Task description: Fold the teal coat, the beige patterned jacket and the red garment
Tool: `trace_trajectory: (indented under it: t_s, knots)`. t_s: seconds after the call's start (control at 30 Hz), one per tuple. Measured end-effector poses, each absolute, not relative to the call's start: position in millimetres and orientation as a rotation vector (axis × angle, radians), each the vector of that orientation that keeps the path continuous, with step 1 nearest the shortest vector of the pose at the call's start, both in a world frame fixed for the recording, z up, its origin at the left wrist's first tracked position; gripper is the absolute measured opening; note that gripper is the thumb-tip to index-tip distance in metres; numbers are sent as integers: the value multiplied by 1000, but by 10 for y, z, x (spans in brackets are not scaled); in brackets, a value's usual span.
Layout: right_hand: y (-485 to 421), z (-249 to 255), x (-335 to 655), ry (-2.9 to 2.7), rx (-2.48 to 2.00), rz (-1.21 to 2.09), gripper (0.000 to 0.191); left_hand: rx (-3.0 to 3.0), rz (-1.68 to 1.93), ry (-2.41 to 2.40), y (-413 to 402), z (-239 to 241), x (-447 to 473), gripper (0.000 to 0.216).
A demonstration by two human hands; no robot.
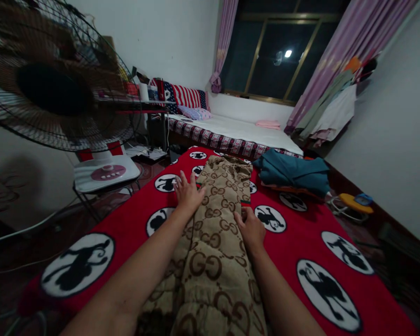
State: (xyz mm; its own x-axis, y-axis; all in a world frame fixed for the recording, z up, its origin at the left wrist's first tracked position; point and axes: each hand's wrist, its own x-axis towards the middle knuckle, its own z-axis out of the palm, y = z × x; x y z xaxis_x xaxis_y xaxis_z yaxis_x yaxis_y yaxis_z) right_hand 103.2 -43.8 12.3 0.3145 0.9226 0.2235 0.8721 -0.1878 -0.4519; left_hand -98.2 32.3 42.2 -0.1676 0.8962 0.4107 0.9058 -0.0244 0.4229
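Note:
A pair of tan trousers [219,224] with a brown letter pattern lies lengthwise on a red blanket [231,156], its gathered waist at the far end. The near end runs out of the bottom of the view. My left hand [190,193] rests at the left edge of the trousers, fingers spread, the thumb side touching the cloth. At the right edge, just below a small red and green tab [245,203], my right hand [251,228] has its fingers bent and closed on the cloth edge. Part of the left side of the trousers is hidden by my left forearm.
A folded teal cloth [294,171] lies at the blanket's far right. To the left a large fan [56,88] stands close, beside a white-topped stool [105,172]. Beyond are a bed [231,123], a window and hanging clothes [336,112]. A yellow stool [356,203] stands right.

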Motion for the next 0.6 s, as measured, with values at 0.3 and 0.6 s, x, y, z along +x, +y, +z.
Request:
trace_trajectory:
  t_s: [0.3, 0.6]
  knots:
    - [-508, 97, 1040, -1634, -1824, -51, 50, -2350, -528, -1974, 118, 405, -1310, 28]
    - [-544, 128, 1023, -2482, -1267, -34, 53, -2810, -599, -1507, -93, 263, -1675, 42]
